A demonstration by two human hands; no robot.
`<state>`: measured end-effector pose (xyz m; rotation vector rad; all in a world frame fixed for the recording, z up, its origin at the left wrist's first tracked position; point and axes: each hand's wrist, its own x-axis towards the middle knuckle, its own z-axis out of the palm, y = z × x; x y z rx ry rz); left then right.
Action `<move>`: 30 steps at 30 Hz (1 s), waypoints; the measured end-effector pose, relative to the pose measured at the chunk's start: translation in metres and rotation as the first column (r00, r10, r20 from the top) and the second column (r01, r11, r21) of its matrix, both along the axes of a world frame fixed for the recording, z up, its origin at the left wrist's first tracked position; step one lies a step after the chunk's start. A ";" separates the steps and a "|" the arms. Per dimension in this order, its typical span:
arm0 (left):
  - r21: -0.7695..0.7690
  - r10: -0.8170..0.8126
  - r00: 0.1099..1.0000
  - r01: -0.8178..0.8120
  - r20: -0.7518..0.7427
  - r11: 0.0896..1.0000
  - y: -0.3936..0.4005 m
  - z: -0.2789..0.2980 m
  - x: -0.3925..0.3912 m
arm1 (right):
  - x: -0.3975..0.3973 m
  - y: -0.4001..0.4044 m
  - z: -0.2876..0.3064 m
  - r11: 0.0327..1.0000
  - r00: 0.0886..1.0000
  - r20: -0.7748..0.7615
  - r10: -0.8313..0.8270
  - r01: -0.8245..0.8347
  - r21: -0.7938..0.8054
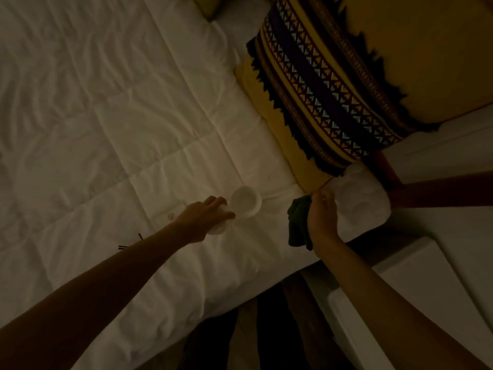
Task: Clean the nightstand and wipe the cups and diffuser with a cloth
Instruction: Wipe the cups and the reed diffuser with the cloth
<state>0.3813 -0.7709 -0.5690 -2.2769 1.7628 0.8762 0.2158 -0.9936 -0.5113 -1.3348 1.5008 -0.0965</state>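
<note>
The room is dim. On the white bedcover [112, 145] a white cup [245, 201] stands upright near the bed's edge. Just left of it my left hand [205, 218] grips a second white cup [218, 227], which lies tilted under my fingers. My right hand [321, 217] holds a dark green cloth [298, 225] bunched in its fist, hanging above the bed's edge to the right of the cups. Several thin dark sticks [130, 243] lie on the cover beside my left forearm. No diffuser bottle can be made out.
A yellow cushion with a dark patterned band [328, 84] leans at the head of the bed. A white pillow corner [362, 198] lies right of my right hand. White furniture [416, 289] stands at the lower right, with dark floor [269, 335] beside the bed.
</note>
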 end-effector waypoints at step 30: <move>0.372 0.628 0.740 -0.668 0.242 0.644 0.059 -0.051 0.038 | 0.051 0.076 -0.020 0.968 0.970 0.086 0.229 -0.236 0.084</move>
